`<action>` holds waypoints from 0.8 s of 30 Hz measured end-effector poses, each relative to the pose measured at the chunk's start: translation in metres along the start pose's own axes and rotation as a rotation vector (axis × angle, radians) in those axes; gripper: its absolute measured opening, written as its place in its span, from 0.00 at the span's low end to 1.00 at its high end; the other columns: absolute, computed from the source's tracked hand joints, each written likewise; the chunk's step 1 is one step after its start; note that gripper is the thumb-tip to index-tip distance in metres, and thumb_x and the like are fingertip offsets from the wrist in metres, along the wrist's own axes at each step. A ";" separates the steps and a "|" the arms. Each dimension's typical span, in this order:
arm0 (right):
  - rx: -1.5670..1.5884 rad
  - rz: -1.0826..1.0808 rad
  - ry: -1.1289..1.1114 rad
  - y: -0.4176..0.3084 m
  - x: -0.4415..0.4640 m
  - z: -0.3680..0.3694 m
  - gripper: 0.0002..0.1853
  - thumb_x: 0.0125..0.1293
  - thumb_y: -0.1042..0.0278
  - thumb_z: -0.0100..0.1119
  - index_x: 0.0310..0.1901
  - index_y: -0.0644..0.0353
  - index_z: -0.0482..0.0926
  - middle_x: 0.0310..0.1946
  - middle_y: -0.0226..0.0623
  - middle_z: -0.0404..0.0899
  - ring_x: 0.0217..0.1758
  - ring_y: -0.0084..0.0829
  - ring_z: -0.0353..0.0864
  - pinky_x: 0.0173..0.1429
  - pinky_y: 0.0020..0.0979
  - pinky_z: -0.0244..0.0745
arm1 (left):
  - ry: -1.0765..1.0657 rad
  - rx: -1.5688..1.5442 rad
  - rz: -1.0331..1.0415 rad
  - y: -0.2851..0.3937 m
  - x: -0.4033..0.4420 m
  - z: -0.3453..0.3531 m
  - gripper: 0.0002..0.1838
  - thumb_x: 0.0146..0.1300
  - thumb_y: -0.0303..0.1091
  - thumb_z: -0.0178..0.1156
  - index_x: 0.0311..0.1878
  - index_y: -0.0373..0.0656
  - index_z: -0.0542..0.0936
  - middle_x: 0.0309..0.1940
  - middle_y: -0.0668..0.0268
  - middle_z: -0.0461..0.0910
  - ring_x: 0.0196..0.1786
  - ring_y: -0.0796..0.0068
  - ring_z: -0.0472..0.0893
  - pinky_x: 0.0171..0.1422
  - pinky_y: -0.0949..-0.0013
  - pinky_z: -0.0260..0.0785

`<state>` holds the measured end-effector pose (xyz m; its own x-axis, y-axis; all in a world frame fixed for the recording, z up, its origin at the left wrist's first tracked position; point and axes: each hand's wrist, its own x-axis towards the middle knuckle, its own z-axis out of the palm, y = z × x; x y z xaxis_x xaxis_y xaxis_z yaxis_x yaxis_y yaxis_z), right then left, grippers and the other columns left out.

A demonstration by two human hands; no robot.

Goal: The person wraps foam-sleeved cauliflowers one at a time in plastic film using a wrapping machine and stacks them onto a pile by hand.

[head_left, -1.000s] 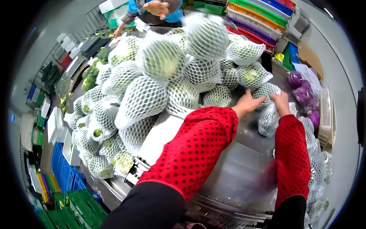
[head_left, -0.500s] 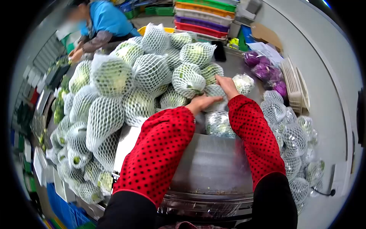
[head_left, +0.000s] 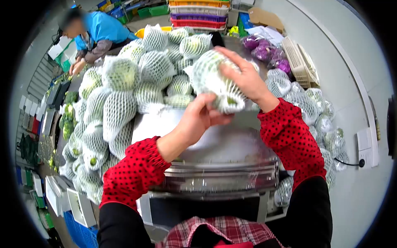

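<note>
A cauliflower in a white foam net (head_left: 209, 74) is held up over the steel work surface (head_left: 211, 144), its cut green stem end turned down toward me. My right hand (head_left: 248, 80) grips it from the right side, fingers curled over the top. Beneath its lower left, my left hand (head_left: 198, 120) is closed against the net with thumb and fingers. Left of and behind my hands rises a heap of net-wrapped cauliflowers (head_left: 155, 68), some showing green stem ends. Part of the held one is hidden by my right hand.
Film-wrapped heads in nets (head_left: 304, 105) are piled at the right. Purple cabbages in plastic (head_left: 262, 51) lie behind them, beside a cream basket (head_left: 295, 62). Coloured crates (head_left: 198, 16) are stacked at the back. A person in blue (head_left: 101, 27) works at the far left, near broccoli (head_left: 71, 97).
Both hands have come up and toward me from the back of the steel surface, lifting a net-wrapped cauliflower. The view has shifted, and the film-wrapped head on the steel surface no longer shows.
</note>
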<state>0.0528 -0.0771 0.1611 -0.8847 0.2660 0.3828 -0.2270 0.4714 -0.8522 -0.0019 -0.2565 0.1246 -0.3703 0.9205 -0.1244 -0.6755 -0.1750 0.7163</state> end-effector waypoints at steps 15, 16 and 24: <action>-0.683 0.083 0.128 -0.075 -0.199 0.042 0.15 0.62 0.56 0.60 0.29 0.62 0.81 0.28 0.46 0.81 0.27 0.45 0.81 0.30 0.40 0.73 | 0.673 1.780 0.391 -0.020 -0.243 -0.084 0.20 0.59 0.47 0.64 0.37 0.34 0.81 0.19 0.56 0.79 0.20 0.58 0.79 0.25 0.61 0.69; -0.908 0.280 0.013 -0.073 -0.225 0.035 0.21 0.60 0.50 0.61 0.20 0.62 0.81 0.18 0.47 0.77 0.23 0.48 0.79 0.29 0.42 0.72 | 0.673 2.043 0.356 -0.016 -0.248 -0.093 0.23 0.59 0.50 0.63 0.30 0.34 0.81 0.18 0.54 0.78 0.20 0.56 0.79 0.23 0.59 0.68; -0.470 0.533 -0.093 -0.049 -0.274 0.044 0.17 0.64 0.62 0.53 0.25 0.69 0.76 0.20 0.48 0.78 0.20 0.40 0.78 0.27 0.37 0.70 | 0.459 1.759 0.149 -0.027 -0.224 -0.102 0.17 0.60 0.41 0.57 0.25 0.34 0.77 0.21 0.47 0.76 0.24 0.48 0.78 0.32 0.52 0.70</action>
<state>0.2883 -0.2103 0.0826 -0.8623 0.4980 -0.0922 0.4264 0.6155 -0.6628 0.0346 -0.4939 0.0636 -0.6891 0.7221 0.0610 0.6441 0.5719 0.5080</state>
